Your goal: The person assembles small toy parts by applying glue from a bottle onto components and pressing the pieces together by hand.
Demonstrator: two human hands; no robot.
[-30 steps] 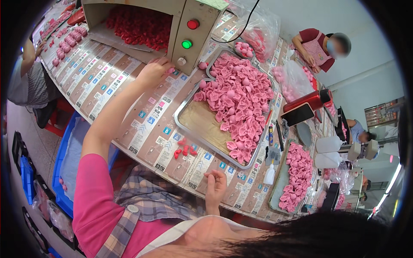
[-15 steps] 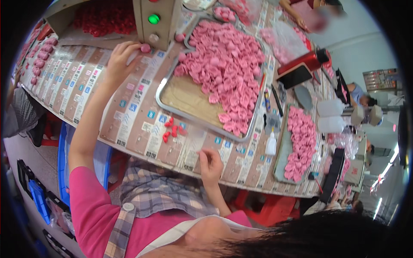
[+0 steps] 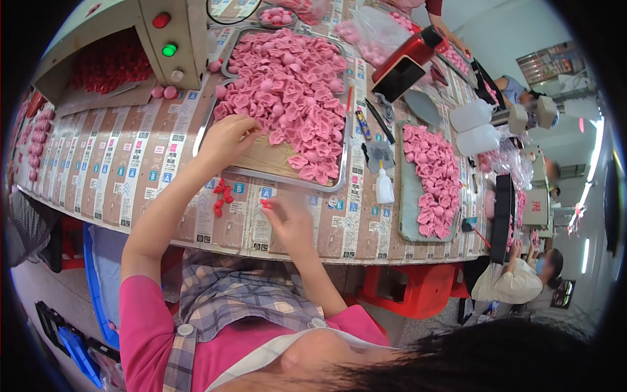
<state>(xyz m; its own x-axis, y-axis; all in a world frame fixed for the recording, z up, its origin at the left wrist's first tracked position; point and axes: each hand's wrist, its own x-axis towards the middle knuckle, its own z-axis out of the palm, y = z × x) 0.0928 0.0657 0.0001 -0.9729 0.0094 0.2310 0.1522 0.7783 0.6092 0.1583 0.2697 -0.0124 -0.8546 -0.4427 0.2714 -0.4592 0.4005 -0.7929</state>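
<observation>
My left hand [image 3: 228,138] is over the left edge of a metal tray [image 3: 208,124] heaped with pink petal-shaped pieces [image 3: 287,85]. Its fingers are bent and closed at the edge of the heap; whatever they may hold cannot be made out. My right hand [image 3: 287,221], slightly blurred, is raised in front of the tray. Thumb and fingertips pinch a small red piece [image 3: 266,204]. Beside it on the table lie several similar red pieces [image 3: 221,197]. Two round pink pieces [image 3: 170,92] rest by the opening of a beige machine [image 3: 179,29].
A second tray [image 3: 409,219] of pink pieces lies to the right. Between the trays are a white squeeze bottle [image 3: 385,187], a black pen [image 3: 380,121] and a phone [image 3: 398,78] leaning on a red object. Red pieces [image 3: 111,64] fill the machine's opening. Other people sit farther off.
My left hand has moved from the round pink piece at the machine to the tray, leaving that piece there. My right hand has risen and now pinches a red piece. The view has shifted.
</observation>
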